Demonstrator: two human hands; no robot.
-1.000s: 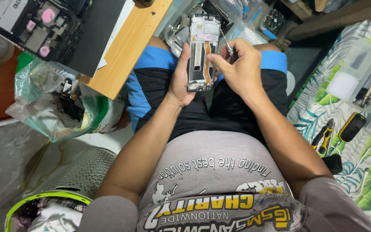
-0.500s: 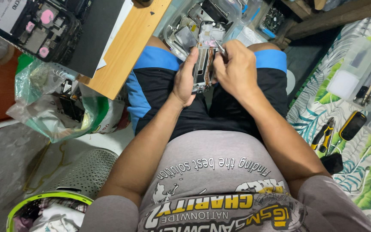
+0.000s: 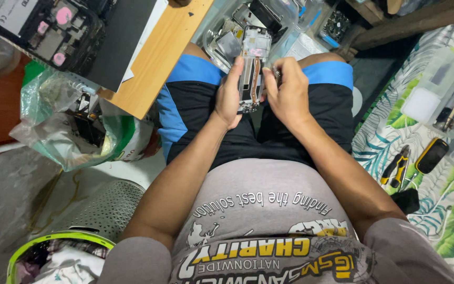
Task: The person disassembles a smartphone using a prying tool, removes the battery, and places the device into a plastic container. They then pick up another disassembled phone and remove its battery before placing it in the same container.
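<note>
A person's left hand (image 3: 230,94) gripped an opened phone frame (image 3: 253,68) upright above the lap, just beside the wooden board (image 3: 158,55). The right hand (image 3: 287,92) pinched a small metal tool (image 3: 275,72) against the frame's edge. Yellow-handled pliers (image 3: 396,167) lay well right of the frame.

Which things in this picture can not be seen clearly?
- Right hand, head view: whatever it grips is hidden by its own fingers.
- Opened phone: lower end covered by the left hand; its parts are too small.
- Circuit board: cut by the top edge.
- Green-rimmed basket: cut by the bottom edge.
</note>
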